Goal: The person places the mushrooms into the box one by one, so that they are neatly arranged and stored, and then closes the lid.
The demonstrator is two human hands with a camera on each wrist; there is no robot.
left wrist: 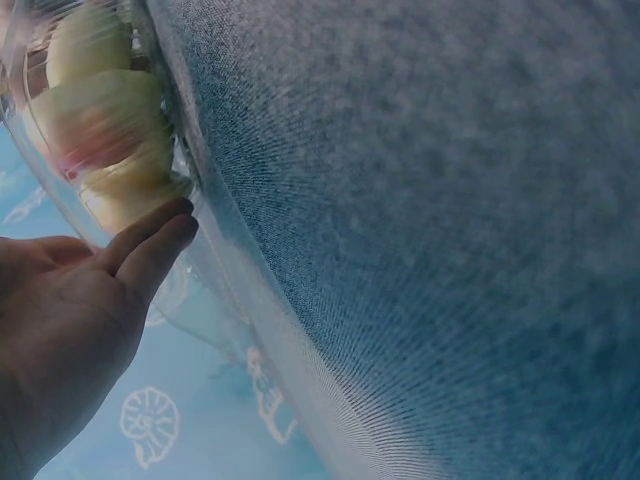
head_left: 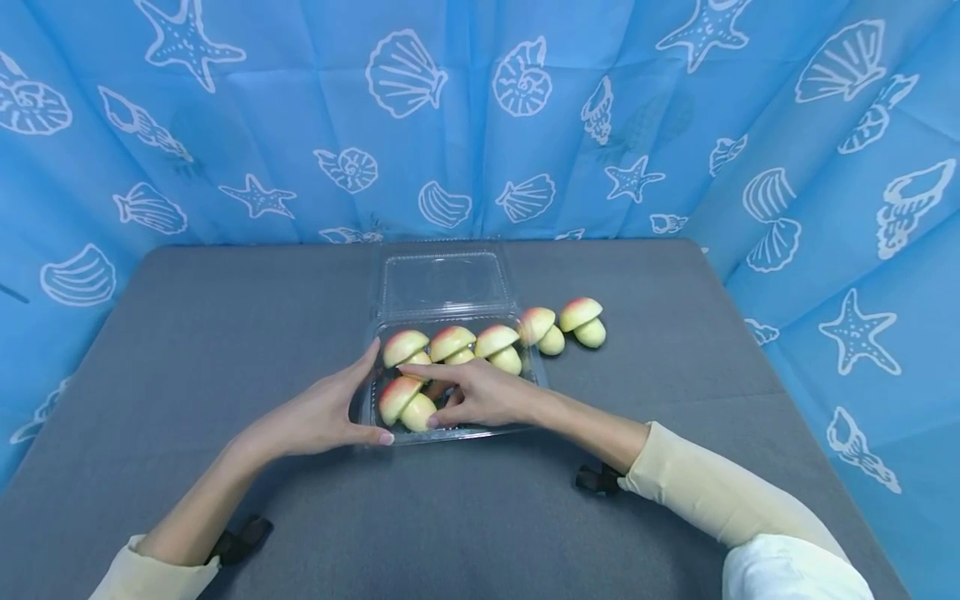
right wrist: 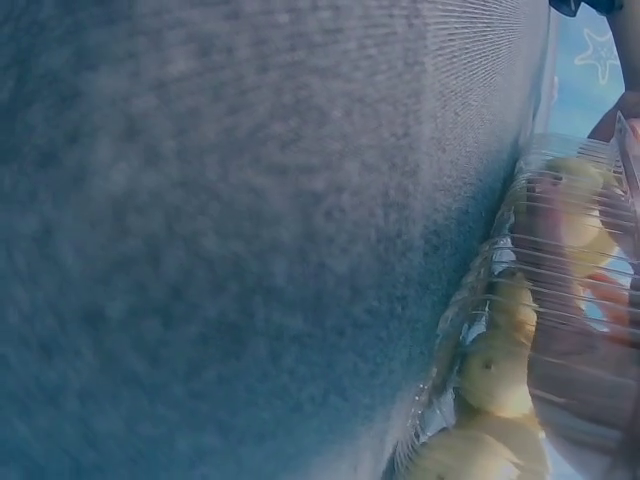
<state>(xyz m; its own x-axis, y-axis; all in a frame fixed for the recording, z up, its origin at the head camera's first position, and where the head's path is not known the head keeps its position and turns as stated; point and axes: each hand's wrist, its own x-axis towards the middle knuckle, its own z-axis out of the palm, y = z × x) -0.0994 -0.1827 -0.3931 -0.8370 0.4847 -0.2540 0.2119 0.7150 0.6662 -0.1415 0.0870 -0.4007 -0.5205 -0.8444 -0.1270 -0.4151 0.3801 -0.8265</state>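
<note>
In the head view a clear plastic clamshell box (head_left: 465, 432) lies with its hinged lid (head_left: 444, 283) folded back. Three mushroom-shaped pieces (head_left: 452, 342), pale yellow with reddish caps, line its back row. A similar mushroom piece (head_left: 411, 407) lies at the box's front left. My right hand (head_left: 483, 395) reaches into the box and pinches this front piece, index finger over the cap and thumb at the stem. Along the left wall rests my left hand (head_left: 322, 410), thumb at the front corner, fingers further back. Its straight fingers (left wrist: 150, 245) touch the box's outside.
Two more mushroom pieces (head_left: 582, 322) lie on the table just right of the box, one close against its wall. Grey cloth covers the table (head_left: 247, 333). A blue curtain (head_left: 480, 125) with shell and starfish prints hangs behind and at the sides.
</note>
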